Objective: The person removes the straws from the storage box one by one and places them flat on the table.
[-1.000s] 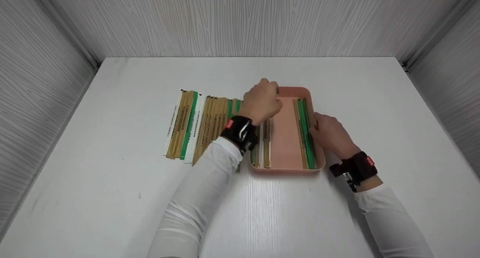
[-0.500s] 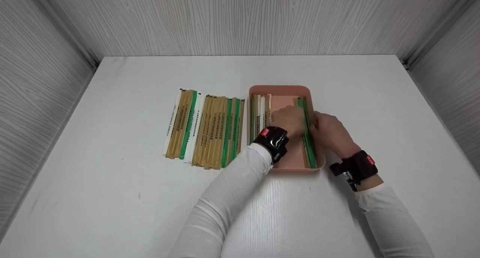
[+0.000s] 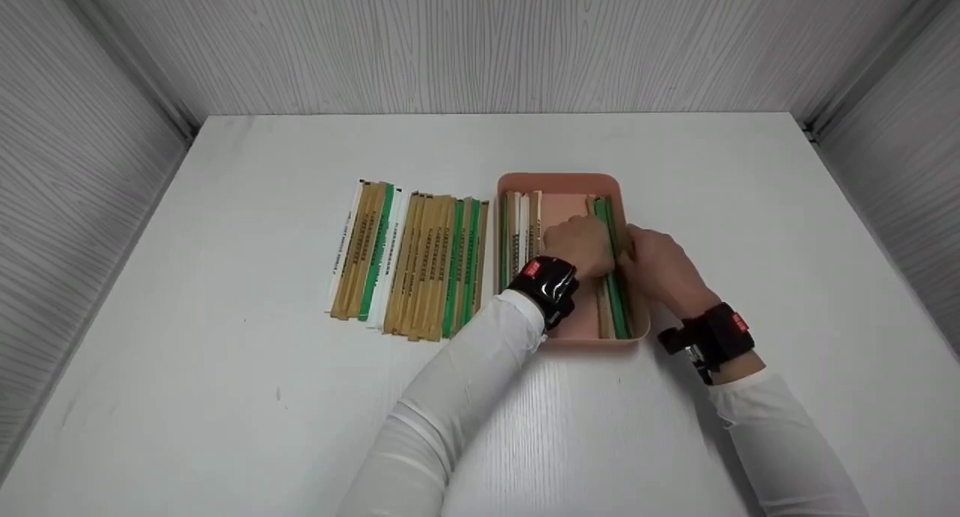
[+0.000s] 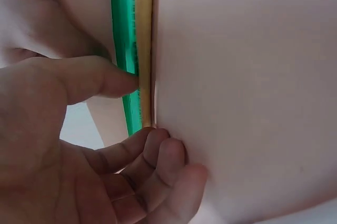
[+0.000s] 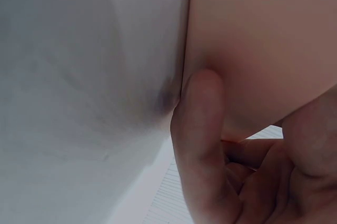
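A pink tray stands on the white table. My left hand reaches down inside it to the slim paper-wrapped sticks by the right wall. In the left wrist view, thumb and fingers close around a brown wrapped stick, thumb on its face and fingertips at its other edge. A green wrapped stick lies right beside it. My right hand grips the tray's right wall; in the right wrist view one finger presses against the pink wall. More wrapped sticks, white and brown, line the tray's left side.
Left of the tray, several brown, green and white wrapped sticks lie side by side in a row on the table. My left forearm covers the row's lower right end. A wood-grain panel rises behind the table, with side panels at both edges.
My left hand has moved right and down from the tray's left group of sticks to the right group. Those sticks' lower ends have shifted slightly left. The right hand stays on the tray.
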Demonstrator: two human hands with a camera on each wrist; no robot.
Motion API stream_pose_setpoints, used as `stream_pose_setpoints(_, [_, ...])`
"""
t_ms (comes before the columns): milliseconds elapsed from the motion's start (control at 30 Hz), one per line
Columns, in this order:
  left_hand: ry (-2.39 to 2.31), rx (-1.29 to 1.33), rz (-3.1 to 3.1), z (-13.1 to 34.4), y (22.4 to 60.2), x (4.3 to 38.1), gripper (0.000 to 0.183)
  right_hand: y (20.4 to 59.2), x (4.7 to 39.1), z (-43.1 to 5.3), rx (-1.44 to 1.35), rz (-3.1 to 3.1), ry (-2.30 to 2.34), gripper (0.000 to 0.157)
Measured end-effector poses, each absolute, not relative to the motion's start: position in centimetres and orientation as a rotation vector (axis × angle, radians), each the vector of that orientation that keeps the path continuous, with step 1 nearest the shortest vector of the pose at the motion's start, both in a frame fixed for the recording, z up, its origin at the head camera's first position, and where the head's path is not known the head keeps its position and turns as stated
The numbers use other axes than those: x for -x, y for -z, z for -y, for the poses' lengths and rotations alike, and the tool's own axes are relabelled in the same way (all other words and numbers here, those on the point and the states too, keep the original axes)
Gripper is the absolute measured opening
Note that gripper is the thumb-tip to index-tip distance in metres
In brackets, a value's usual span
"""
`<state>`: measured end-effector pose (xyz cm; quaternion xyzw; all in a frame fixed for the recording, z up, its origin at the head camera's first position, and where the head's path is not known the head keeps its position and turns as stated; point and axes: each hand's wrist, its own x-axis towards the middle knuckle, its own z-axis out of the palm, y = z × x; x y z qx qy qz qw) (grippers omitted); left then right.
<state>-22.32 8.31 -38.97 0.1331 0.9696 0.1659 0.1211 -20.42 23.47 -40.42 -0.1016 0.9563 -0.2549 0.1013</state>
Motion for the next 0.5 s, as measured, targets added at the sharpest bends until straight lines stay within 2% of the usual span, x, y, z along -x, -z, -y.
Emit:
stream_pose_setpoints(100, [-0.53,-0.423,-2.848,-7.9,38.79,22.16,0.027,40.4,20.41,-23.41,0.296,-2.823,0.758,0.025])
stream_pose_setpoints(200, [-0.554,-0.434,-2.856,-7.59,38.71,22.1,0.014,40.38,20.41,-23.39,0.3,-2.83,0.759,0.022])
stream_pose_setpoints(233, [-0.556,-0.427,-2.86,-7.54,38.72,22.12,0.015,40.38,20.42,-23.39,0.299,-2.833,0.759,0.021])
stream_pose_setpoints(333, [-0.514,-0.403,-2.866,-7.43,38.8,22.19,0.048,40.41,20.5,-23.42,0.296,-2.837,0.755,0.02])
stream_pose_setpoints(367, [-0.496,-0.401,-2.868,-7.4,38.85,22.25,0.049,40.4,20.52,-23.42,0.294,-2.834,0.757,0.02])
stream_pose_setpoints(500, [-0.397,-0.45,-2.87,-7.24,38.95,22.51,0.01,40.33,20.51,-23.36,0.289,-2.827,0.76,0.02])
